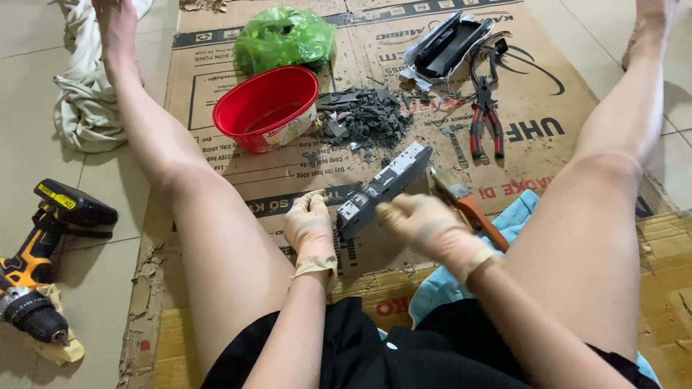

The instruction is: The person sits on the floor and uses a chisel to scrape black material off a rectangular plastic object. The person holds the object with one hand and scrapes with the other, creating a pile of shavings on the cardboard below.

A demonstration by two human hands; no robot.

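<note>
A pale tiled floor [29, 166] carries a flattened brown cardboard sheet [238, 173] with dark printing. On the cardboard lie a red plastic bowl [265, 108], a crumpled green plastic bag [285, 36] just behind it, a heap of dark grey broken fragments [364, 119], red-handled pliers [486, 119], and a black opened casing [447, 45] at the far edge. Directly on the tiles, left of the cardboard, lie a yellow and black cordless drill [36, 266] and a bunched pale cloth [83, 94].
</note>
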